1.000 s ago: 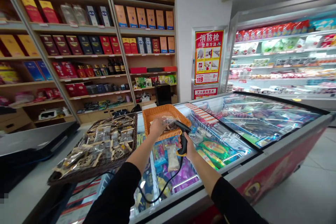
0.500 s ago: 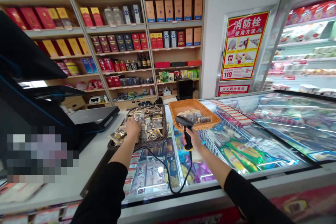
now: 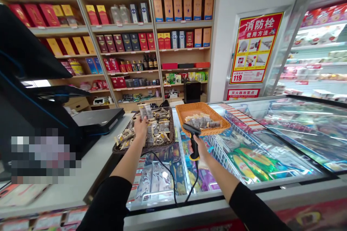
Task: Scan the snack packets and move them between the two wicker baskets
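A small clear snack packet point(image 3: 146, 111) is pinched in my left hand point(image 3: 140, 126), raised just over the dark brown wicker basket point(image 3: 172, 130). Many similar wrapped packets point(image 3: 164, 126) fill that basket. My right hand point(image 3: 199, 146) is wrapped round the handle of a black and yellow barcode scanner point(image 3: 194, 148). The scanner's head lies in front of the orange wicker basket point(image 3: 187, 107), which holds a smaller pile of packets point(image 3: 199, 120). From the scanner's grip a black cable point(image 3: 173, 184) loops down over the freezer glass.
Both baskets stand on a glass-topped chest freezer point(image 3: 249, 144) with bagged frozen goods inside. To the left are a counter point(image 3: 94, 166), a black checkout terminal point(image 3: 32, 90) and a flat grey device point(image 3: 97, 119). Shelves of boxes point(image 3: 121, 43) line the back wall.
My left hand has come up from among the packets with one packet in its fingers. My right hand keeps hold of the scanner, nearly still. The view has shifted slightly.
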A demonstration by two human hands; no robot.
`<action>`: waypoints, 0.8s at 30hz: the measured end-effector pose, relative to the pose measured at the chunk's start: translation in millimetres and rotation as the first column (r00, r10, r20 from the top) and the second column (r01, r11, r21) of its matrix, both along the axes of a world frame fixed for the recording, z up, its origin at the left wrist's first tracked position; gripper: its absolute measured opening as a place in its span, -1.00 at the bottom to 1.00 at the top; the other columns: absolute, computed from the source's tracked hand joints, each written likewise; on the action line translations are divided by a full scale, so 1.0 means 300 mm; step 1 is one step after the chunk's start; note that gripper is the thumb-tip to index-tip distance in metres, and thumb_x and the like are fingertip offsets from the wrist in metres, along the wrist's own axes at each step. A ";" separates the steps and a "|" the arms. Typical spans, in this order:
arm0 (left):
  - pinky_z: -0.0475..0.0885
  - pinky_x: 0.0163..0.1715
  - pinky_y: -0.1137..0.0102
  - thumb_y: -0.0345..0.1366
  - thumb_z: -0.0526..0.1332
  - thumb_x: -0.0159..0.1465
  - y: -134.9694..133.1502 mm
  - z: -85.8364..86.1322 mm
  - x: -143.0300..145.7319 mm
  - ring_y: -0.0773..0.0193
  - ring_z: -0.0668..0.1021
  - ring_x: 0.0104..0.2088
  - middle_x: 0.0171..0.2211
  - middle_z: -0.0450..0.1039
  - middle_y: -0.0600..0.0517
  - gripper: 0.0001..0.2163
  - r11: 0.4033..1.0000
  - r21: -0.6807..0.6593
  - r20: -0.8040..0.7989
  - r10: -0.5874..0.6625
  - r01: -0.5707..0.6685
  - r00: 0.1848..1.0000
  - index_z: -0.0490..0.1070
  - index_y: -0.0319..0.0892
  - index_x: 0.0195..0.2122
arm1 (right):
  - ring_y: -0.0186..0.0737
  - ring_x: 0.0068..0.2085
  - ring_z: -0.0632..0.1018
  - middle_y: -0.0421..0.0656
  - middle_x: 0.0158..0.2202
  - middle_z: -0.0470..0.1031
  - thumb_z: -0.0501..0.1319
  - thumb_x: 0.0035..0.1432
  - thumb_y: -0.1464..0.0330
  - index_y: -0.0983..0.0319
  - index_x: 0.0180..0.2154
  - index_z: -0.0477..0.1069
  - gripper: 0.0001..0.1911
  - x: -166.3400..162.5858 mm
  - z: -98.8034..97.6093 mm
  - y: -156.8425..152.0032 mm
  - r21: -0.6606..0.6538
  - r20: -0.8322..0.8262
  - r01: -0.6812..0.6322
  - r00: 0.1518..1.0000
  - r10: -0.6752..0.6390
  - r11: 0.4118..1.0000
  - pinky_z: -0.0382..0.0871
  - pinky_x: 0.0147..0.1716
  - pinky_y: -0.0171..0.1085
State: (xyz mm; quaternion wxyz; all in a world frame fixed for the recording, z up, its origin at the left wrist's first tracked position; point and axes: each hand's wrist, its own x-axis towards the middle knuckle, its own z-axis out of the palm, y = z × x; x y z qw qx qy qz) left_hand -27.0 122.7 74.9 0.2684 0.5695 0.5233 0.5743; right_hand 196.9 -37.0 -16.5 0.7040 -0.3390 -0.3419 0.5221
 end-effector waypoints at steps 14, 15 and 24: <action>0.43 -0.46 0.44 -0.16 0.37 -0.08 -0.083 -0.099 0.226 0.33 0.52 -0.49 -0.40 0.51 0.01 -0.66 0.713 -0.195 0.405 -0.567 0.673 0.717 0.45 -0.24 -0.33 | -0.37 -0.74 0.31 -0.33 -0.75 0.27 0.16 0.09 0.12 0.20 -0.45 0.23 -0.71 0.016 0.031 -0.040 0.178 0.514 0.164 0.825 -0.234 0.970 0.17 -0.71 -0.37; 0.41 -0.48 0.46 -0.14 0.37 -0.09 -0.084 -0.104 0.223 0.35 0.50 -0.51 -0.43 0.49 0.03 -0.67 0.720 -0.203 0.364 -0.573 0.663 0.734 0.45 -0.23 -0.36 | -0.36 -0.74 0.31 -0.33 -0.76 0.27 0.16 0.10 0.14 0.21 -0.46 0.24 -0.72 0.014 0.032 -0.044 0.184 0.577 0.164 0.780 -0.242 0.969 0.18 -0.70 -0.36; 0.23 -0.57 0.53 -0.01 0.31 -0.10 -0.082 -0.111 0.218 0.41 0.36 -0.53 -0.57 0.36 0.11 -0.66 0.797 -0.178 0.117 -0.565 0.576 0.817 0.41 -0.22 -0.50 | -0.31 -0.71 0.35 -0.30 -0.75 0.30 0.12 0.13 0.18 0.22 -0.42 0.27 -0.77 0.001 0.069 -0.073 0.157 0.703 0.150 0.677 -0.217 0.976 0.24 -0.66 -0.34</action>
